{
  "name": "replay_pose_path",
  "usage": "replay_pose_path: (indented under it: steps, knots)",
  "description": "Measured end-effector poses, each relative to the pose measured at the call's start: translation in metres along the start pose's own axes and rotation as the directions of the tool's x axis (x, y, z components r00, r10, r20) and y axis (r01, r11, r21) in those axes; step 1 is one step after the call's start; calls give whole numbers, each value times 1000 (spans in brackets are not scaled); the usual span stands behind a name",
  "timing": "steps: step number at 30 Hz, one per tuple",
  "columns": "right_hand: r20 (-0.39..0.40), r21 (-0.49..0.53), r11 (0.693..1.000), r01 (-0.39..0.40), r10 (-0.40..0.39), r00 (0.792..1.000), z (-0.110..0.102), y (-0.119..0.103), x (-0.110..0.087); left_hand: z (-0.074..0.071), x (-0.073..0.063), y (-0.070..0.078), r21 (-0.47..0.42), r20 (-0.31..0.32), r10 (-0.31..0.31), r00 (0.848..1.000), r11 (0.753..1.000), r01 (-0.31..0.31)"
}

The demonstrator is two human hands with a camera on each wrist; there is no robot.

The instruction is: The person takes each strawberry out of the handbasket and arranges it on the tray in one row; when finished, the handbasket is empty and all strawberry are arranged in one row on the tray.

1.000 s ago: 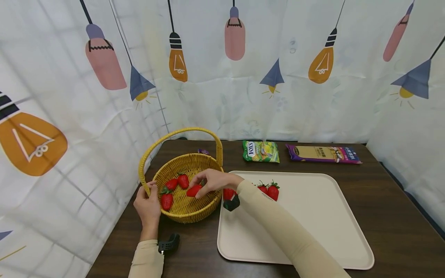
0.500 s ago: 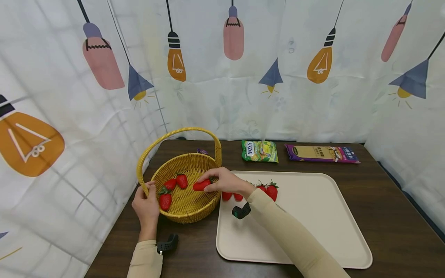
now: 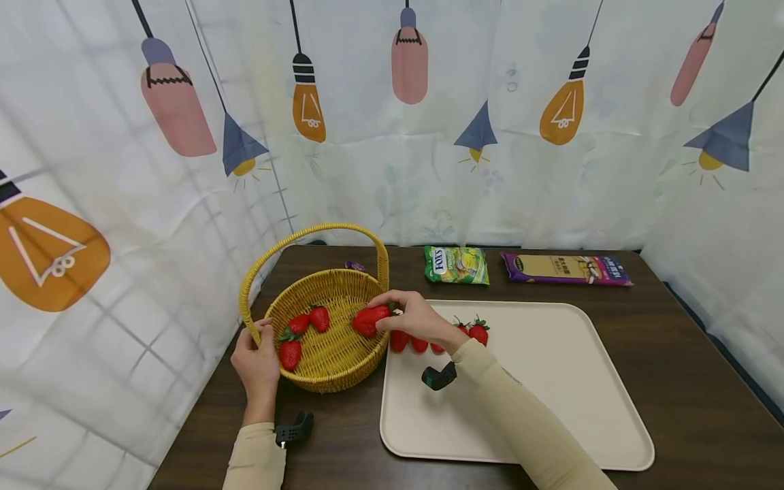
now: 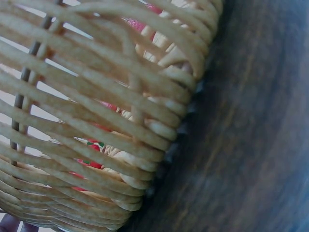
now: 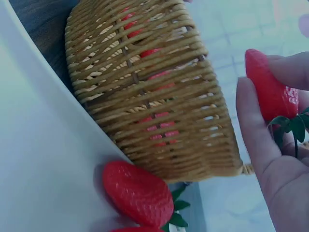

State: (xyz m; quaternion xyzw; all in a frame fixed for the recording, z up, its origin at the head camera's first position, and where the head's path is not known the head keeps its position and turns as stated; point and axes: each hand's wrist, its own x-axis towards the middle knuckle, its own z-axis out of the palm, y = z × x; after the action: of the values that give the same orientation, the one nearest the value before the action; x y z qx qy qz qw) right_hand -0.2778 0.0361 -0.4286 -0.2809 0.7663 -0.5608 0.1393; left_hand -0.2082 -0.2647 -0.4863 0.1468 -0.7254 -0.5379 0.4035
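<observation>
Gripping the basket (image 3: 333, 382) at the foot of its handle, the left hand (image 3: 257, 364) steadied it on the tabletop (image 3: 343, 435), just left of the tray (image 3: 539, 401). The right hand (image 3: 422, 320) pinched one strawberry (image 3: 367, 321) between thumb and fingers, over the basket's right side. Three more strawberries (image 3: 290, 355) lay inside, toward the left; a row of others (image 3: 479, 333) lay on the tray's far-left part, partly behind the right hand. The step looked like unloading the basket onto the tray; the next move would likely call for clearing the rim, then lowering the fruit by the row without nudging it. Farther back, a green packet (image 3: 456, 265) read "FOX'S". A long purple packet (image 3: 566, 269) bore characters, too small to read with confidence. Beyond hung a curtain (image 3: 380, 197) printed with bulbs and lamps.
</observation>
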Motion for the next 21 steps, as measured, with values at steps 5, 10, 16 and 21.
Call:
replay_pose_path:
  steps: [5, 10, 16, 21]
  knots:
    - [-26, 57, 998, 26, -25, 999, -11, 3, -12, 0, 0, 1, -6, 9, -1, 1000, 1000, 1]
    - [-52, 98, 994, 57, -52, 997, -22, 12, -24, 0, 0, 1, -4, -1, 8, 1000, 1000, -8]
    - [-161, 209, 977, 31, 3, 987, -35, 24, -41, -3, -8, 30, -13, 4, 18, 1000, 1000, -18]
    - [-265, 156, 988, 13, 29, 964, -49, 32, -54, -4, -11, 40, -26, 4, 32, 999, 999, -32]
